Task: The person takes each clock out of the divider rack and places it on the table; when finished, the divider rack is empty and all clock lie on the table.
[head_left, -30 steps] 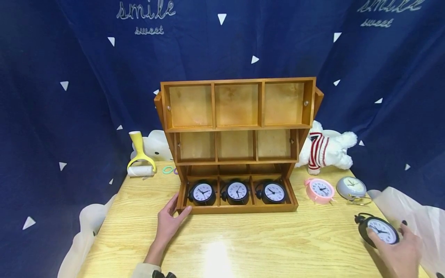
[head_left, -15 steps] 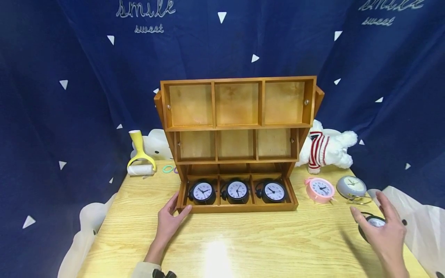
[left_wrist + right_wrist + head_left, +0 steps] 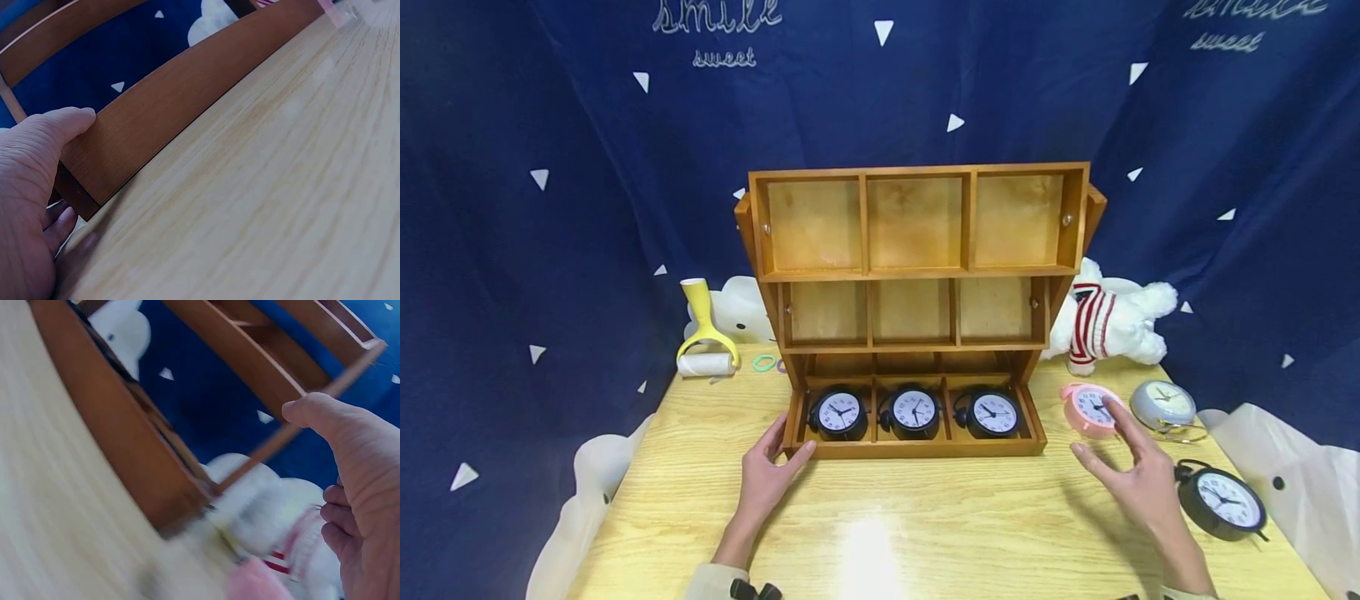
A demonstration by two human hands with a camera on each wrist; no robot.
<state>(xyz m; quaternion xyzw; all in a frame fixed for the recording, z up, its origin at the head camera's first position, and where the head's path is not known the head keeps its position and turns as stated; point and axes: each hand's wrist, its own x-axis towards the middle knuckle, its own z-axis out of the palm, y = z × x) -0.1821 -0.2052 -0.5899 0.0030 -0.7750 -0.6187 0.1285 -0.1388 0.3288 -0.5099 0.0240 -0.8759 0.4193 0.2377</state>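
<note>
A three-tier wooden display rack [image 3: 917, 451] stands in the middle of the table. Three black alarm clocks sit in its bottom row: left [image 3: 838, 413], middle [image 3: 913, 412] and right [image 3: 994, 412]. My left hand [image 3: 767, 479] grips the rack's lower left corner, thumb on the front board [image 3: 144, 119], other fingers along the side. At the right, my right hand [image 3: 1142, 483] hovers with thumb and fingers spread, holding nothing. Its fingertips overlap a pink alarm clock [image 3: 1084, 410] in the head view. Beside that hand lies another black alarm clock [image 3: 1223, 502], face up.
A grey alarm clock [image 3: 1162, 403] lies behind the right hand, with a white plush toy [image 3: 1123, 323] in a striped sweater at the back. A yellow-handled lint roller [image 3: 706, 364] and a green ring [image 3: 764, 362] lie at the back left. The rack's upper two tiers hold nothing.
My right hand has let go of the black alarm clock at the far right and moved left and forward toward the pink clock. The left hand keeps its place on the rack.
</note>
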